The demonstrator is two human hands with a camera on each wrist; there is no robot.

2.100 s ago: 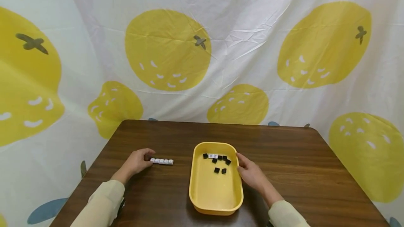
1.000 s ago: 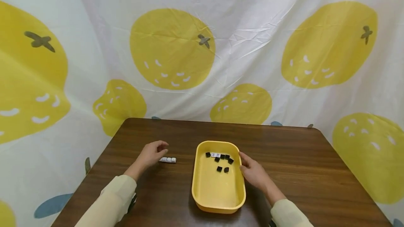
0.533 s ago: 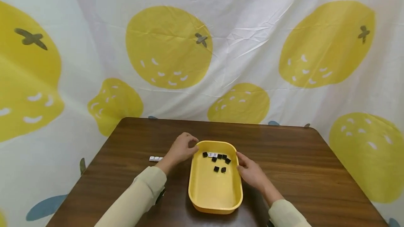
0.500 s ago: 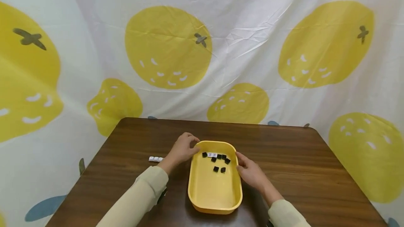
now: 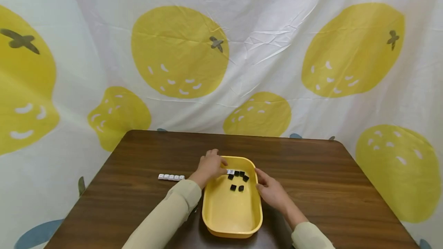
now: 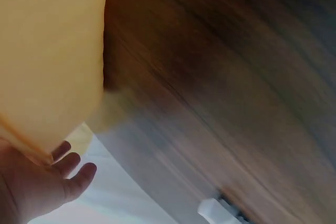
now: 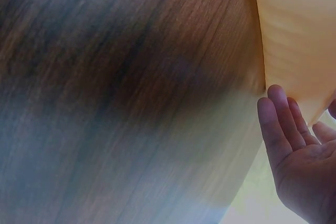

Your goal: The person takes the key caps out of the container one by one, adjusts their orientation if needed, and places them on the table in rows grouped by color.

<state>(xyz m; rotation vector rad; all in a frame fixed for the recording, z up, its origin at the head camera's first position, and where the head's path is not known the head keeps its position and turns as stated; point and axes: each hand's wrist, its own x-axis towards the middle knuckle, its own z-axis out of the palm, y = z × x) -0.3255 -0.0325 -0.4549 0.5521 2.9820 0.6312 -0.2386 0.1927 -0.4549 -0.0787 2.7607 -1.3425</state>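
A yellow tray [image 5: 232,214] stands on the table with several small black pieces [image 5: 241,188] and a white piece [image 5: 230,171] inside. Over its far left corner reaches my left hand [image 5: 210,166], thumb and forefinger inside near the white piece; whether they touch a piece cannot be told. In the left wrist view the other fingers of the left hand [image 6: 47,182] hang loosely outside the tray wall [image 6: 52,51]. My right hand [image 5: 273,193] rests against the right side of the tray, its fingers extended along the outer wall in the right wrist view.
A row of several white keycap-like pieces [image 5: 171,177] lies on the brown wooden table [image 5: 304,164], left of the tray and beside the left sleeve. Behind the table hangs a white cloth [image 5: 256,64] printed with yellow fruit.
My left hand has moved from the white row on the left to the tray and now reaches over its far left corner. The row shows fully again. My right hand keeps its place at the tray.
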